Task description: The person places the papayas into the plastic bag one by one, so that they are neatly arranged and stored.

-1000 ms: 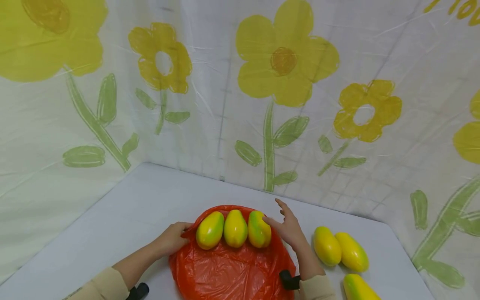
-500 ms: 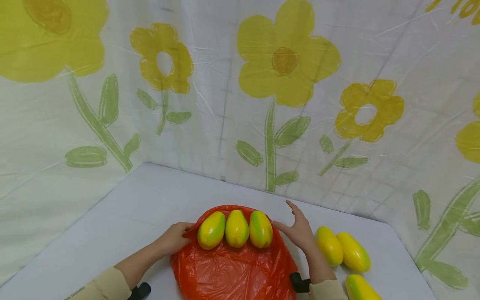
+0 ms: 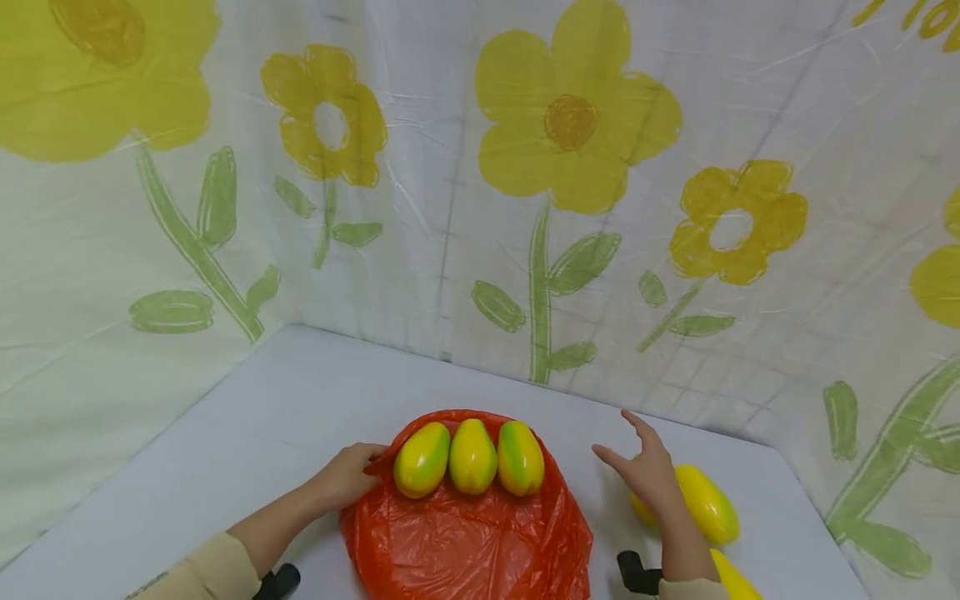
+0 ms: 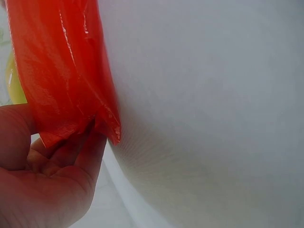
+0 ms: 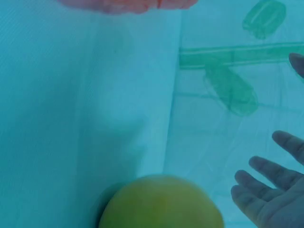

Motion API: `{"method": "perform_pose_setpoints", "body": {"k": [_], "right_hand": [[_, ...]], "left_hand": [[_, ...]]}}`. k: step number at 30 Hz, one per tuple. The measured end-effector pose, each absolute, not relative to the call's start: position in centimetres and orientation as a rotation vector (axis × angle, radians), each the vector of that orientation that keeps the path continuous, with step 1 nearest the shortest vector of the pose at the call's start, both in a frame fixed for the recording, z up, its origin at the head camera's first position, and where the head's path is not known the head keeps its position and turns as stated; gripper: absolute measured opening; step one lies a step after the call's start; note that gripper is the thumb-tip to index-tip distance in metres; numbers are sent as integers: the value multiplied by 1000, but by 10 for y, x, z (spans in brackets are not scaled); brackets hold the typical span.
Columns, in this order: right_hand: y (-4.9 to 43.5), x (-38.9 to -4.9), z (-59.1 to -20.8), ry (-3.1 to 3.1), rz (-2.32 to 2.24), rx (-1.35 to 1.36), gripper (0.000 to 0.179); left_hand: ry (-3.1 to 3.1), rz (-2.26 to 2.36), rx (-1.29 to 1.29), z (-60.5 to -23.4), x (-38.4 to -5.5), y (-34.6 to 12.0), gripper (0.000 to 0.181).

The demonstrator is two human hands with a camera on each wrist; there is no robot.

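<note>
A red plastic bag (image 3: 465,542) lies spread in the front middle of the table. Three glossy yellow fruits with green streaks, shaped like papayas, sit in a row along its far part: left fruit (image 3: 422,460), middle fruit (image 3: 473,457), right fruit (image 3: 521,458). With thumb and fingers my left hand (image 3: 343,477) grips the bag's left edge; the left wrist view shows the red film (image 4: 61,71) bunched between them. My right hand (image 3: 651,467) holds nothing, its fingers spread, over the loose fruits right of the bag. It partly covers one of them.
On the right of the white table (image 3: 315,392) lie loose fruits of the same kind, one fruit (image 3: 707,504) near the hand and another fruit (image 3: 738,579) closer to the front. Behind the table hangs a flower-patterned curtain (image 3: 420,275).
My right hand has drawn away from the right fruit in the bag and moved right, over the loose fruits. The left hand keeps its grip on the bag's edge.
</note>
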State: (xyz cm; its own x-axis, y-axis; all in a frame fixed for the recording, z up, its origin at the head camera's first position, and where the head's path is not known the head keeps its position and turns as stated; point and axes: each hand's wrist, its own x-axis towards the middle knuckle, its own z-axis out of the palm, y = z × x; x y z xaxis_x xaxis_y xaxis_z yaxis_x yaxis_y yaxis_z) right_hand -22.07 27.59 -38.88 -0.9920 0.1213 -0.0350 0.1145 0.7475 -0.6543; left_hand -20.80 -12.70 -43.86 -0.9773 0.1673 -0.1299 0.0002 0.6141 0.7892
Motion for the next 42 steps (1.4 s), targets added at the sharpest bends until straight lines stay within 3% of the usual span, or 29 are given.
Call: {"method": "perform_pose_setpoints", "body": {"k": [8, 30, 42], "right_hand": [[288, -215, -392, -2958, 1076, -293, 92], [310, -210, -408, -3004, 1092, -421, 83], [299, -213, -432, -3032, 1149, -340, 84]], "left_hand": [[2652, 1274, 147, -437, -208, -129, 43], [2641, 1289, 128, -434, -206, -126, 42], [2651, 1266, 127, -437, -208, -127, 42]]}}
